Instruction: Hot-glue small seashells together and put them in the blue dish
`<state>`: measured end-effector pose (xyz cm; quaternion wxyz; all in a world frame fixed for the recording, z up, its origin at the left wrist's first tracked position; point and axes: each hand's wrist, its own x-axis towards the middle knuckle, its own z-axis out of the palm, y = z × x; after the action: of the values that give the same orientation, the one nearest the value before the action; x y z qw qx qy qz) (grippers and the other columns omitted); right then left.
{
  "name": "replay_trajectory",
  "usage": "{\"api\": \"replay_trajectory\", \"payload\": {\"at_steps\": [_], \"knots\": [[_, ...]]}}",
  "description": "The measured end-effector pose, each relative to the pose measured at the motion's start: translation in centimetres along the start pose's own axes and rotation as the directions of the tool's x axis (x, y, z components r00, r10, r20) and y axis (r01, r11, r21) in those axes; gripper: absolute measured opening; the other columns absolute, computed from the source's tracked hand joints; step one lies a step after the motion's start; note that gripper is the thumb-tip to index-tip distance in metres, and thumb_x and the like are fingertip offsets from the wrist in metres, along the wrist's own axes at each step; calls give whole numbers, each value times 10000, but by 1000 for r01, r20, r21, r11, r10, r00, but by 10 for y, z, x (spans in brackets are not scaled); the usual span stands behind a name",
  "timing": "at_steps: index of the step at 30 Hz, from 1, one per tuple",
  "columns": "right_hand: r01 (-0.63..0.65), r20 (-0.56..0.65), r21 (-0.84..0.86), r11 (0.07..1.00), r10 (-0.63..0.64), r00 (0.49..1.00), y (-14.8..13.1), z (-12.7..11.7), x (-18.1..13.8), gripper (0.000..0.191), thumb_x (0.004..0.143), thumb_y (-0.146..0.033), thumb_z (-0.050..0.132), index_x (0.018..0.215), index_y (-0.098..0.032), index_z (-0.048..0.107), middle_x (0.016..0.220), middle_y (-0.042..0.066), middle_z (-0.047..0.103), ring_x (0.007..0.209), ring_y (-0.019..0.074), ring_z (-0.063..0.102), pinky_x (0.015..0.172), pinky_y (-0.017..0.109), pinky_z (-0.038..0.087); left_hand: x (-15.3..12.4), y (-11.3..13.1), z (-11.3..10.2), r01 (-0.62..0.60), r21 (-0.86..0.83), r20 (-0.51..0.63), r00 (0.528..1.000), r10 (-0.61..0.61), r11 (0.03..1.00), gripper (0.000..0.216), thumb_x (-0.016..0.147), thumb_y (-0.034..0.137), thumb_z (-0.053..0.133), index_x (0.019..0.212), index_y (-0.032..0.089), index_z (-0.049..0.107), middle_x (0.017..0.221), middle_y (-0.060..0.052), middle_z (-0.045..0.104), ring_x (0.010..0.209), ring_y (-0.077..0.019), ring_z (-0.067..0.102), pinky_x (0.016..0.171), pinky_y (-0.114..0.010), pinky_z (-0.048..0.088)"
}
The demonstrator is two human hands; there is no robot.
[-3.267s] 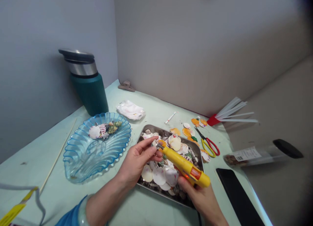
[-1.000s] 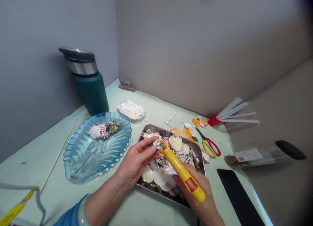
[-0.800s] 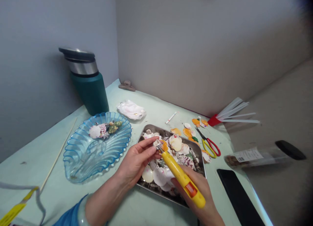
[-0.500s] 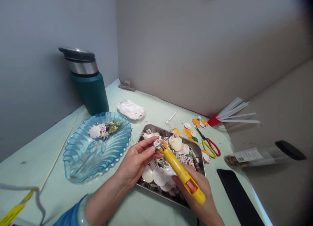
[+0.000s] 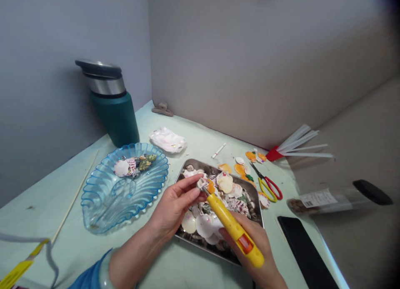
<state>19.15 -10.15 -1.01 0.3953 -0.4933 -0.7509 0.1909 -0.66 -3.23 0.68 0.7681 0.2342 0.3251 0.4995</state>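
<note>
My left hand (image 5: 173, 208) pinches a small pale shell (image 5: 201, 183) between thumb and fingers above the metal tray (image 5: 250, 187). My right hand (image 5: 256, 251) grips a yellow glue gun (image 5: 233, 228) with an orange switch, and its metal nozzle touches the held shell. Many white, pink and orange shells (image 5: 218, 205) fill the tray under both hands. Left of the tray stands a blue shell-shaped glass dish (image 5: 125, 187) with a few shells (image 5: 133, 165) lying at its far end.
A teal flask (image 5: 111, 103) stands at the back left. A wooden stick (image 5: 75, 197) lies left of the dish. Right of the tray are loose orange shells (image 5: 245, 164), scissors (image 5: 267, 184), glue sticks (image 5: 296, 145), a clear tube (image 5: 334, 197) and a black phone (image 5: 304, 253). White wrapping (image 5: 167, 140) lies behind.
The glue gun has swung from lying flat to a steeper angle, its rear end now lower and nearer me. The nozzle stays at the shell held in my left hand.
</note>
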Motion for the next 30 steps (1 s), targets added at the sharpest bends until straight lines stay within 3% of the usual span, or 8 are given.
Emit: {"api": "replay_trajectory", "payload": {"at_steps": [8,18,30], "knots": [[-37,25,-2,999,37,999,-5,0,3,112,869,-275,626,955,-206,647,768,27,728,605,174,675,551,242,522,0,0,1,-10,13,1,1000,10,1000,356,656,208,809,1008,190,754,1048,-78,730,797,-150,662,780,-275,529],[-41,-52,-21,999,40,998,1,0,-2,201,860,-238,642,1059,-214,633,881,32,738,715,182,703,665,242,548,1,-2,-3,-12,21,21,1000,12,1000,361,689,213,788,1048,210,740,1117,-72,710,831,-154,669,838,-280,498],[-57,-49,-33,998,55,997,-3,-1,0,126,874,-259,618,984,-198,633,790,17,701,639,154,664,595,221,515,2,-6,-6,-79,117,23,997,77,990,336,720,227,763,1055,226,737,1159,-68,698,914,-168,645,843,-270,491]]}}
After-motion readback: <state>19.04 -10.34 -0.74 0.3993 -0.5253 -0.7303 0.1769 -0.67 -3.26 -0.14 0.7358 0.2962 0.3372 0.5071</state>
